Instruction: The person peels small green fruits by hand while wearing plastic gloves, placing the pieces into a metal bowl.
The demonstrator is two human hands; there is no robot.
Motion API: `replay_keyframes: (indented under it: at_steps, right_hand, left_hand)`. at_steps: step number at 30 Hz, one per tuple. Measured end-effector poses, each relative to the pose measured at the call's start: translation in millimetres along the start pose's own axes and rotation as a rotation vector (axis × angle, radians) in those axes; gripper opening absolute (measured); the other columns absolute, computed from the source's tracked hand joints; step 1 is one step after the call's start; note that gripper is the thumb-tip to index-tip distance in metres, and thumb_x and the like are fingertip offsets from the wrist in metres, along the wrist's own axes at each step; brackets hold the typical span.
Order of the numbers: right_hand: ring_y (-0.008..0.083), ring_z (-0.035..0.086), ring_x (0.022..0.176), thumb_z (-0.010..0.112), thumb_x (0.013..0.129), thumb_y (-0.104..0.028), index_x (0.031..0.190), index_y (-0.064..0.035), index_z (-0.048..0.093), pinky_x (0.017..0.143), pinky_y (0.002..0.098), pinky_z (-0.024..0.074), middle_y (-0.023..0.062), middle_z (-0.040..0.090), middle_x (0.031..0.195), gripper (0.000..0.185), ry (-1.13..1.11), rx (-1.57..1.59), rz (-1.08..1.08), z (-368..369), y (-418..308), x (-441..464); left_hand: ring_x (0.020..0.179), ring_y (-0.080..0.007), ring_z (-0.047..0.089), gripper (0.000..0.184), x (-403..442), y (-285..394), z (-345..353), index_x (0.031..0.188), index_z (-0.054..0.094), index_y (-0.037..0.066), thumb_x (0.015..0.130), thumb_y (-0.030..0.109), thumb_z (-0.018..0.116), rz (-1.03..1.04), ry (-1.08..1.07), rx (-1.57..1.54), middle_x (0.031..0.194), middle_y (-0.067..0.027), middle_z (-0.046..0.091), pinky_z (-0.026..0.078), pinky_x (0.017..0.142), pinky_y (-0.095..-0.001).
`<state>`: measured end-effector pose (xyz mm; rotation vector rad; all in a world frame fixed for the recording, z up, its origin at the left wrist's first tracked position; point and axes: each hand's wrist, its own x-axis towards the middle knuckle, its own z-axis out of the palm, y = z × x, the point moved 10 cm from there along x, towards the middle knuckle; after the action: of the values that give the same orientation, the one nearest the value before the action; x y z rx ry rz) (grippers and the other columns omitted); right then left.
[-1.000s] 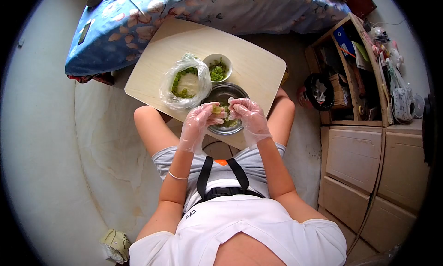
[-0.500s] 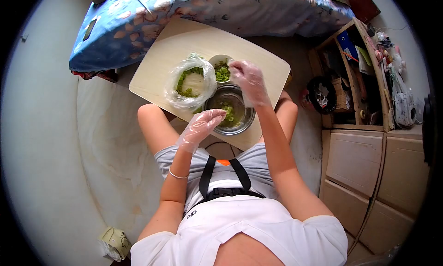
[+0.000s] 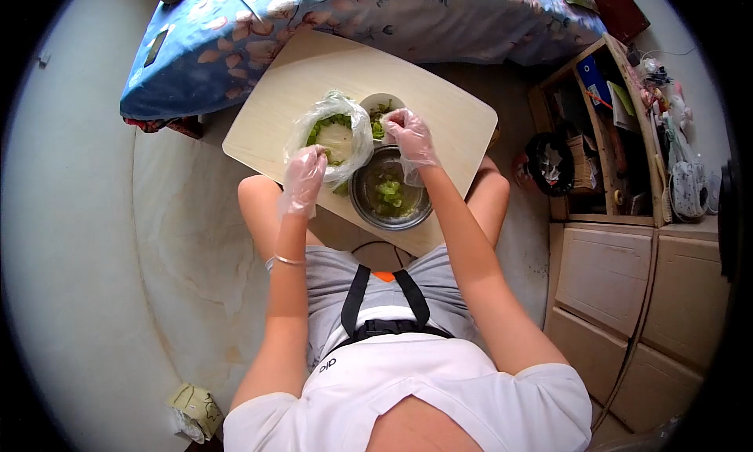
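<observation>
On a pale wooden table [image 3: 439, 99] sits a clear plastic bag [image 3: 358, 130], its mouth open, with green pieces inside. My left hand [image 3: 304, 173], in a clear glove, has its fingers closed at the bag's near left edge; what they hold, if anything, is too small to tell. My right hand [image 3: 410, 138], also gloved, is closed over the near right rim of a white bowl [image 3: 380, 101] with green leafy bits; its fingertips hide what they pinch. Nearest me stands a metal bowl [image 3: 361, 205] holding a green clump [image 3: 388, 191] in shallow liquid.
A bed with a blue floral cover [image 3: 212, 52] runs behind the table. To the right are a wooden shelf [image 3: 604, 218] with assorted items, a black-lined bin [image 3: 549, 163] and pale cabinets [image 3: 604, 271]. My knees are on either side of the table's near corner.
My left hand has moved from the metal bowl to the bag. My right hand went from over the metal bowl to the white bowl. A green clump now lies in the metal bowl.
</observation>
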<state>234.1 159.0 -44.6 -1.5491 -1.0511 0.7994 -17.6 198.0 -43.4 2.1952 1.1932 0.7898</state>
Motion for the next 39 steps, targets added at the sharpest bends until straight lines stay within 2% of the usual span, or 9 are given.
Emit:
replay_keyframes:
  at_steps: [2, 7, 18, 20, 22, 25, 27, 30, 39]
  right_hand:
    - [0.0158, 0.061, 0.071, 0.067, 0.089, -0.012, 0.089, -0.0033, 0.062, 0.065, 0.0297, 0.0508, 0.0070, 0.062, 0.073, 0.010, -0.052, 0.282, 0.226, -1, 19, -16]
    - [0.0131, 0.055, 0.066, 0.061, 0.096, -0.024, 0.088, -0.0026, 0.061, 0.062, 0.0262, 0.0478, 0.0049, 0.059, 0.075, 0.023, -0.143, 0.830, 0.438, -2, 30, -80]
    - [0.0119, 0.059, 0.068, 0.058, 0.098, -0.021, 0.088, -0.0029, 0.062, 0.064, 0.0252, 0.0510, 0.0052, 0.063, 0.081, 0.021, -0.197, 0.615, 0.480, 3, 21, -133]
    - [0.0103, 0.061, 0.071, 0.062, 0.095, -0.014, 0.094, -0.0021, 0.064, 0.067, 0.0257, 0.0525, 0.0045, 0.064, 0.084, 0.012, -0.207, 0.481, 0.445, 3, 8, -130]
    - [0.0123, 0.061, 0.076, 0.062, 0.093, -0.004, 0.107, -0.0007, 0.063, 0.072, 0.0264, 0.0530, 0.0050, 0.063, 0.093, 0.015, -0.191, 0.389, 0.209, 2, -26, -124]
    - [0.0164, 0.062, 0.080, 0.065, 0.087, 0.002, 0.114, -0.0034, 0.064, 0.074, 0.0287, 0.0539, 0.0071, 0.061, 0.098, 0.027, -0.160, 0.158, -0.101, 2, -76, -122]
    - [0.0269, 0.063, 0.081, 0.067, 0.082, 0.002, 0.116, -0.0088, 0.065, 0.073, 0.0329, 0.0536, 0.0123, 0.060, 0.098, 0.036, -0.181, -0.075, -0.370, 8, -124, -127]
    - [0.0258, 0.064, 0.082, 0.067, 0.082, 0.003, 0.112, -0.0077, 0.067, 0.073, 0.0334, 0.0540, 0.0105, 0.060, 0.092, 0.032, -0.201, -0.235, -0.520, 17, -144, -136]
    - [0.0317, 0.066, 0.083, 0.069, 0.082, 0.001, 0.110, -0.0040, 0.066, 0.072, 0.0361, 0.0547, 0.0139, 0.065, 0.097, 0.028, -0.140, -0.246, -0.402, 3, -134, -143]
  left_hand:
    - [0.087, -0.0338, 0.066, 0.013, 5, -3, 25, 0.094, 0.064, 0.002, 0.088, 0.013, 0.059, 0.339, 0.073, 0.426, 0.093, -0.0195, 0.066, 0.053, 0.073, -0.0433]
    - [0.094, -0.0367, 0.068, 0.024, 31, -52, 73, 0.099, 0.068, 0.004, 0.083, 0.020, 0.059, -0.153, -0.360, 0.642, 0.100, -0.0198, 0.068, 0.054, 0.081, -0.0473]
    - [0.080, -0.0338, 0.068, 0.019, 43, -38, 63, 0.097, 0.070, 0.002, 0.086, 0.013, 0.058, -0.097, -0.213, 0.334, 0.098, -0.0210, 0.069, 0.054, 0.074, -0.0440]
    - [0.073, -0.0295, 0.068, 0.019, 35, -5, 30, 0.099, 0.069, 0.002, 0.088, 0.015, 0.061, -0.035, -0.091, 0.081, 0.094, -0.0178, 0.071, 0.054, 0.068, -0.0401]
    - [0.059, -0.0113, 0.057, 0.021, 5, 16, 36, 0.106, 0.068, 0.003, 0.092, 0.018, 0.063, -0.512, -0.333, -0.695, 0.088, -0.0054, 0.070, 0.047, 0.056, -0.0253]
    - [0.060, 0.0000, 0.044, 0.021, -30, 74, 25, 0.113, 0.067, 0.005, 0.098, 0.018, 0.058, -0.542, -0.466, -1.029, 0.083, 0.0053, 0.062, 0.034, 0.051, -0.0153]
    - [0.059, 0.0000, 0.043, 0.021, -49, 80, 27, 0.114, 0.067, 0.006, 0.098, 0.016, 0.057, -0.554, -0.499, -1.031, 0.081, 0.0057, 0.060, 0.032, 0.050, -0.0156]
    - [0.058, -0.0001, 0.043, 0.019, -62, 105, 27, 0.112, 0.068, 0.008, 0.097, 0.014, 0.058, -0.595, -0.545, -1.067, 0.077, 0.0077, 0.055, 0.029, 0.048, -0.0165]
    - [0.060, -0.0040, 0.052, 0.018, -54, 124, 4, 0.109, 0.070, 0.003, 0.096, 0.011, 0.061, -0.388, -0.349, -0.706, 0.079, 0.0015, 0.063, 0.043, 0.051, -0.0204]
